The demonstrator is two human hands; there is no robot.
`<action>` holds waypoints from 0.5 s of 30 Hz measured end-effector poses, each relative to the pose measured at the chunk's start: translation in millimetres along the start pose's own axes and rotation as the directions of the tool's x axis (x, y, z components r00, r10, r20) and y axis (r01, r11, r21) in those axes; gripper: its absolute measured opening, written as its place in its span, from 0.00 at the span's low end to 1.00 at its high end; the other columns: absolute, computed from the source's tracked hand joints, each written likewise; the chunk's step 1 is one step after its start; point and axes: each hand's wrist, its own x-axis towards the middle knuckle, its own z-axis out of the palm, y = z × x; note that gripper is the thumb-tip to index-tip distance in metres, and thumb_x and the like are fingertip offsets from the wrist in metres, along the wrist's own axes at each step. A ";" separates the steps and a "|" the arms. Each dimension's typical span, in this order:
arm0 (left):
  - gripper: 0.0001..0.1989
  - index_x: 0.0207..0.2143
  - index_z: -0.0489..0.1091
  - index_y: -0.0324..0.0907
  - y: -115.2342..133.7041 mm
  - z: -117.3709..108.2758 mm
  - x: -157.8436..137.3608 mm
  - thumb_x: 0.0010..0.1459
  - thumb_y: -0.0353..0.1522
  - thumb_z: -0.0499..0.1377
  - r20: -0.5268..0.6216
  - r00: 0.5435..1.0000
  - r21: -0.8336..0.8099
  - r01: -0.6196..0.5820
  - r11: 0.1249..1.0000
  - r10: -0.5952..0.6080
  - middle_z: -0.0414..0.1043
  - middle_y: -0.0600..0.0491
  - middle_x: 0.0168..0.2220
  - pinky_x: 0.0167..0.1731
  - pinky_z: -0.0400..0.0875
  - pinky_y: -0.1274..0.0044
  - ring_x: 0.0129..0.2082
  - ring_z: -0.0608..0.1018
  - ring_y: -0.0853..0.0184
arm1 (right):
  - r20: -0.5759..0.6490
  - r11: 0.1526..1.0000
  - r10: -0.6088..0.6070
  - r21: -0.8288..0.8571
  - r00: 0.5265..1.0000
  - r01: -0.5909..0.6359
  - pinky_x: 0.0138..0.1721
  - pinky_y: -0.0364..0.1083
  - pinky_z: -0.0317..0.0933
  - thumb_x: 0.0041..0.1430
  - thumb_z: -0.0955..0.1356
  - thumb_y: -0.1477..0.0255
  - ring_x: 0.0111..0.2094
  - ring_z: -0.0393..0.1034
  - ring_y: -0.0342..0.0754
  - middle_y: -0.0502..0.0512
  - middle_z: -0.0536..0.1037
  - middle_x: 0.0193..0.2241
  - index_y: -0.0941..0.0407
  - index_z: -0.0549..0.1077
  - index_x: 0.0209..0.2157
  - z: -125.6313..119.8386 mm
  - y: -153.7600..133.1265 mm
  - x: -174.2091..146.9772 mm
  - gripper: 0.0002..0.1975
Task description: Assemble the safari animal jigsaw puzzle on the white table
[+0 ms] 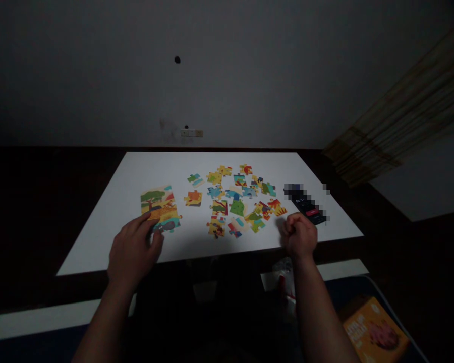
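Joined puzzle section (158, 205) lies on counter (102, 227), left of loose pieces (237, 206). Judged light, stiff card; seams likely weak, so hold flat by outer edges. Left hand (134, 249) open at its near edge; right hand (301, 237) fisted, contents hidden.

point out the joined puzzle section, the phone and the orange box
joined puzzle section (160, 203), head view, on its yellow middle
phone (305, 204), head view, on its dark screen
orange box (378, 330), head view, on its printed face
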 end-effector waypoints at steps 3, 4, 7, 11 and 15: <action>0.19 0.50 0.70 0.43 -0.2 -0.2 -0.3 0.59 0.38 0.51 -0.001 1.000 -0.013 -0.004 1.000 0.004 0.66 0.48 0.58 0.55 0.63 0.63 0.56 0.68 0.55 | 0.001 1.000 -0.003 -0.008 1.000 0.003 0.17 0.42 0.37 0.43 0.63 0.77 0.15 0.48 0.39 0.45 0.57 0.14 0.55 0.66 0.19 0.4 0.2 0.1 0.04; 0.19 0.50 0.70 0.43 -0.4 -0.1 -0.3 0.59 0.38 0.51 0.000 1.000 -0.018 -0.005 1.000 0.005 0.66 0.48 0.58 0.55 0.63 0.63 0.56 0.68 0.55 | 0.000 1.000 -0.006 -0.014 1.000 0.006 0.17 0.42 0.37 0.43 0.63 0.77 0.15 0.47 0.39 0.45 0.56 0.14 0.55 0.66 0.19 -0.2 0.8 0.4 0.04; 0.19 0.50 0.70 0.42 -1.4 0.7 -0.4 0.59 0.37 0.52 -0.001 1.000 -0.030 0.002 1.000 -0.002 0.66 0.48 0.58 0.54 0.64 0.62 0.57 0.68 0.55 | 0.023 0.999 -0.010 -0.034 1.000 0.011 0.16 0.42 0.37 0.44 0.64 0.76 0.15 0.47 0.40 0.46 0.56 0.14 0.54 0.67 0.19 -3.3 3.8 1.7 0.04; 0.18 0.50 0.70 0.43 -1.6 0.8 -0.9 0.58 0.37 0.53 -0.014 1.000 -0.041 0.008 0.999 -0.008 0.66 0.48 0.58 0.54 0.64 0.63 0.57 0.68 0.55 | 0.038 0.997 -0.030 -0.076 0.999 0.033 0.16 0.43 0.38 0.46 0.65 0.75 0.15 0.48 0.40 0.46 0.56 0.14 0.54 0.67 0.19 -6.1 6.7 2.7 0.05; 0.19 0.50 0.69 0.44 -0.1 -1.3 -1.5 0.57 0.37 0.54 -0.012 1.000 -0.038 0.009 0.999 -0.010 0.66 0.48 0.59 0.53 0.64 0.62 0.56 0.68 0.55 | 0.020 0.994 -0.026 -0.110 0.999 0.028 0.16 0.44 0.37 0.47 0.65 0.74 0.15 0.48 0.41 0.46 0.57 0.14 0.54 0.67 0.19 -5.1 6.0 2.5 0.05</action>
